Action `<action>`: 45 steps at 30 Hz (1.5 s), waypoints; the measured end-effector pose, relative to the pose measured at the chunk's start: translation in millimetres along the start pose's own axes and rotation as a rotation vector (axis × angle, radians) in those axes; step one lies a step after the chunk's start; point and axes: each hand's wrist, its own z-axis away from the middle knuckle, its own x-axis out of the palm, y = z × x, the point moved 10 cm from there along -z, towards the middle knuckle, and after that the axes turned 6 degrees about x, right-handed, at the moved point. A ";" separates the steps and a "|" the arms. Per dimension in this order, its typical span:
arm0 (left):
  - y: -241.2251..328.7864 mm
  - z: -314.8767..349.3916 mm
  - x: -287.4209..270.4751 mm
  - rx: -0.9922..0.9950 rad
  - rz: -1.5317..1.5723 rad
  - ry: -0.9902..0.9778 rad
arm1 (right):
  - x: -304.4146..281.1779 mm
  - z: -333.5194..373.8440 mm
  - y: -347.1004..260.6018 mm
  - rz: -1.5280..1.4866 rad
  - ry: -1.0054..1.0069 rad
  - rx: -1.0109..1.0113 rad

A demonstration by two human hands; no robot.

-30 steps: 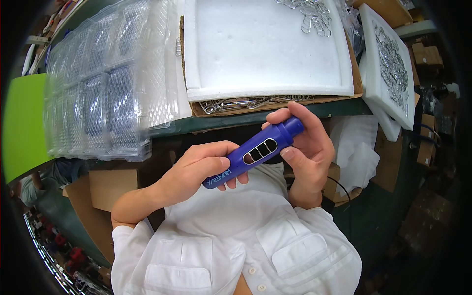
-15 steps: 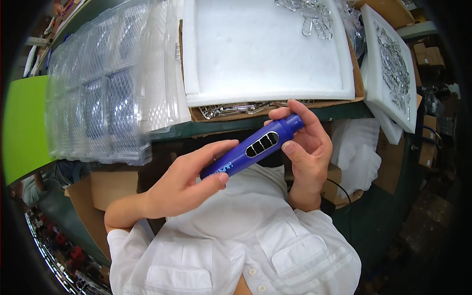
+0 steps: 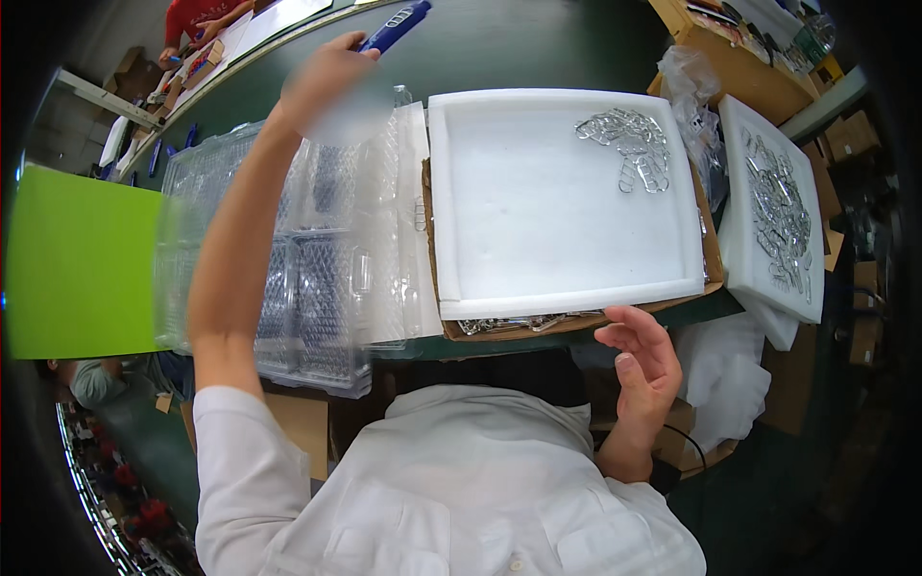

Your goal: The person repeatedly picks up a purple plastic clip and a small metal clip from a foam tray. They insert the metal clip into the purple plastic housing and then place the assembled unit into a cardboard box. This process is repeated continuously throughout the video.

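A blue tube-shaped handle with a narrower end and an oval inset panel is at the upper edge of the view. My left hand grips its near end with the arm stretched far forward over the table. That hand is partly blurred. Near the front edge of a cardboard box, my right hand hangs empty, fingers curled loosely and apart. On the box lies a white foam tray; several shiny metal wire loops sit in its far right corner.
Clear plastic trays lie stacked under my left arm, beside a bright green board. Another foam tray with metal loops leans at right. More blue tubes lie at far left. A person in red sits beyond.
My left hand has carried the blue handle from in front of my chest to the far side of the table. My right hand has let go of it. The view has shifted.
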 end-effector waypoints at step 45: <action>-113.8 891.9 -59.9 -1.067 -0.133 1.126 | 97.1 52.6 24.5 0.356 -0.316 -0.092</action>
